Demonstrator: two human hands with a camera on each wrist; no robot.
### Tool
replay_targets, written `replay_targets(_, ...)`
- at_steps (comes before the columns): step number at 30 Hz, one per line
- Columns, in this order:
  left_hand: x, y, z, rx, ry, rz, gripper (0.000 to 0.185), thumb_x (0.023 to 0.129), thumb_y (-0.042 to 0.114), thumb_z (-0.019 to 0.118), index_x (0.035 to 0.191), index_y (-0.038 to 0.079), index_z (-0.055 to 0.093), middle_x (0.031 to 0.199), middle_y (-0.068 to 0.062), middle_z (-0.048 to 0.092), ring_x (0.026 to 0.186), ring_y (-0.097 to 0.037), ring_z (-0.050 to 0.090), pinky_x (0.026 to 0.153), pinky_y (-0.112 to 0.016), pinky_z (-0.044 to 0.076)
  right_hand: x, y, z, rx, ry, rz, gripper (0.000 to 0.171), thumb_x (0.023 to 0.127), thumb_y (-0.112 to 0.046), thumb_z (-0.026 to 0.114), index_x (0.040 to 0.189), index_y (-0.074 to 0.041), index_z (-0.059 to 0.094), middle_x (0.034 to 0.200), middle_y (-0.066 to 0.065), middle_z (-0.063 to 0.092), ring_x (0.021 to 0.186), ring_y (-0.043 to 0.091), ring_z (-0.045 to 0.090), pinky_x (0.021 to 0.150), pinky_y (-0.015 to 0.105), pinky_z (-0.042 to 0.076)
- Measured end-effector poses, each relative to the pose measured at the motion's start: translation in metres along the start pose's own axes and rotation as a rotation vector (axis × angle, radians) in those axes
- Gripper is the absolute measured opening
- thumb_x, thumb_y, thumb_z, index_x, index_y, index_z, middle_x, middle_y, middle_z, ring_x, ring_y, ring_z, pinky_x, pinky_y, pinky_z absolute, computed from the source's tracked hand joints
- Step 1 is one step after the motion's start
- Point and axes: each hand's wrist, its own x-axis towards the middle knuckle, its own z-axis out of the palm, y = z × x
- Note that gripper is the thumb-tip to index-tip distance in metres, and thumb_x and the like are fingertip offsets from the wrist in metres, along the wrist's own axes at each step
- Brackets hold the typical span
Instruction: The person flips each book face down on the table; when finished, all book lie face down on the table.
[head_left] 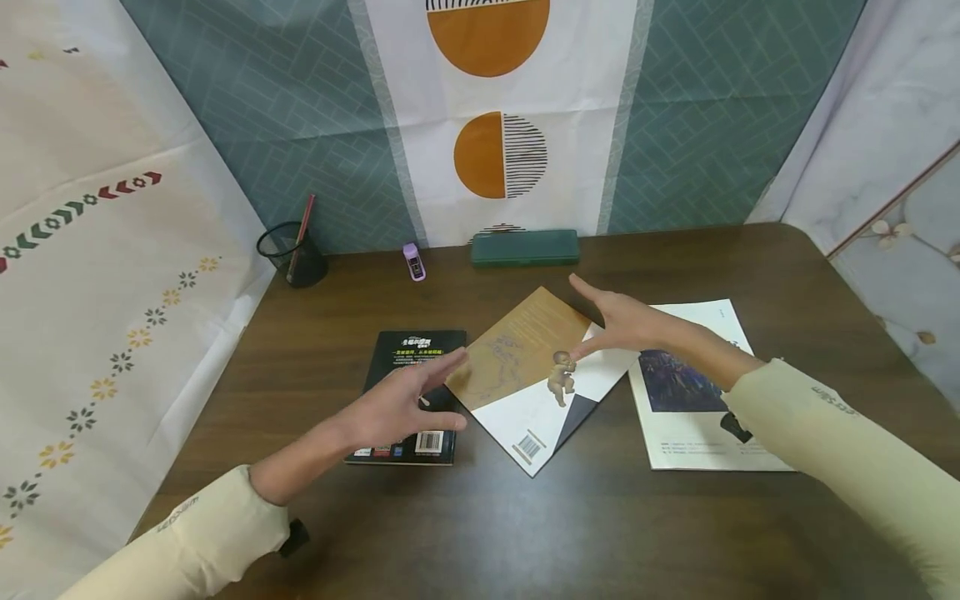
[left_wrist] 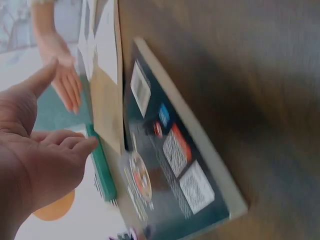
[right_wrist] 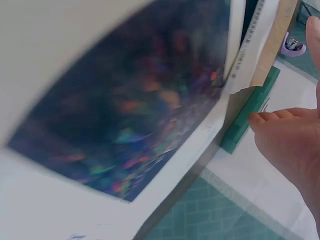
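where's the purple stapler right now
In the head view, the purple stapler stands at the table's back edge, between the black pen cup and the green pencil case.

A dark wooden worktop (head_left: 675,533) stands against a wall hung with teal patterned cloth (head_left: 300,125). A white panel with orange half-circles (head_left: 498,100) hangs in the middle. Pale floral cloth (head_left: 97,275) drapes the left side.

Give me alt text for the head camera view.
Two open hands, left hand and right hand, hover over a tan-and-white paperback book lying askew on a dark wooden table, between a black paperback book and a white magazine.
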Motion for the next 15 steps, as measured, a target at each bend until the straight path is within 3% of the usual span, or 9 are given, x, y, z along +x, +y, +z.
replay_targets(4,0.008,-0.01,-0.007,0.126,-0.015,-0.028,0.117,0.091,0.032,0.087,0.172,0.014,0.005,0.178,-0.009,0.01,0.158,-0.033,0.028,0.117,-0.058,0.039,-0.018,0.005,0.003,0.005,-0.002,0.012,0.132,0.081,-0.04,0.095,0.17,-0.002,0.005,0.174,0.026,0.013,0.156,0.05,0.025,0.118,0.065,0.034)
replay_targets(8,0.016,-0.021,-0.008,0.133,-0.049,-0.049,0.124,0.09,0.028,0.088,0.171,0.018,-0.005,0.178,-0.006,0.0,0.162,-0.029,0.016,0.122,-0.054,0.034,-0.036,0.008,0.007,0.006,0.003,0.019,0.135,0.076,-0.038,0.098,0.169,0.002,0.008,0.173,0.028,0.015,0.153,0.052,0.028,0.118,0.062,0.035)
replay_targets(9,0.018,-0.023,-0.008,0.134,-0.054,-0.045,0.124,0.09,0.026,0.088,0.171,0.018,-0.005,0.178,-0.006,-0.001,0.163,-0.027,0.008,0.124,-0.054,0.03,-0.04,0.008,0.008,0.0,0.006,0.015,0.134,0.076,-0.036,0.098,0.168,0.003,0.009,0.172,0.029,0.017,0.152,0.052,0.03,0.117,0.062,0.037)
replay_targets(12,0.024,-0.031,-0.008,0.167,-0.049,-0.029,0.12,0.091,0.026,0.088,0.172,0.016,-0.001,0.178,-0.005,0.005,0.162,-0.026,0.013,0.123,-0.053,0.032,-0.051,0.009,0.011,-0.031,0.034,-0.005,0.125,0.077,-0.027,0.097,0.167,0.005,0.017,0.17,0.029,0.022,0.148,0.052,0.039,0.114,0.06,0.042)
replay_targets(15,0.029,-0.038,-0.009,0.238,-0.022,0.001,0.114,0.092,0.027,0.087,0.172,0.014,0.007,0.177,-0.006,0.016,0.151,-0.025,0.038,0.115,-0.049,0.042,-0.06,0.008,0.014,-0.084,0.084,-0.017,0.113,0.079,-0.017,0.096,0.165,0.006,0.026,0.166,0.03,0.032,0.14,0.05,0.05,0.109,0.057,0.047)
